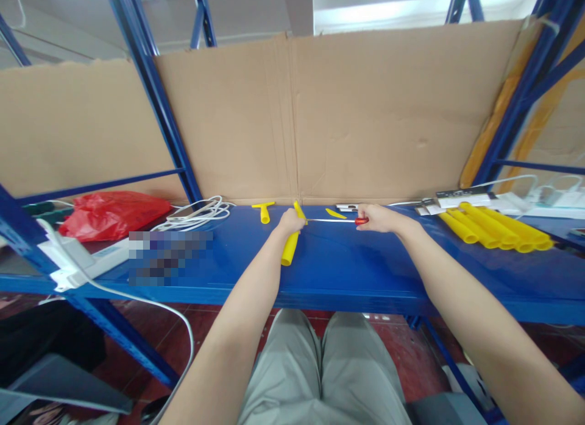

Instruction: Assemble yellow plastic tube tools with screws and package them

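Screwdriver (333, 220), or what looks like one, lies level between the two hands above the middle of the blue tabletop (347, 260), its thin metal shaft pointing left from a red handle (361, 220). The right hand (375, 218) has its fingers closed around that handle. The left hand (289, 221) is clamped on a yellow tool (288, 251), whose tubular end slants out on the near side of the fist and whose narrow far end shows beyond it. The shaft's tip reaches the yellow tool beside the left fingers; whether it touches or enters is too small to tell. To the left and slightly farther back lies a yellow T-shaped piece (264, 212), apart from the hand. A flat yellow strip (336, 214) rests just beyond the shaft, on the far side. Well off to the right, several yellow tubes (498, 228) lie side by side, near some white boxes. At the left are a red plastic bag (114, 215), a coiled white cable (205, 213) and, nearer, a white power strip (103, 259). Cardboard (365, 114) stands along the far edge.
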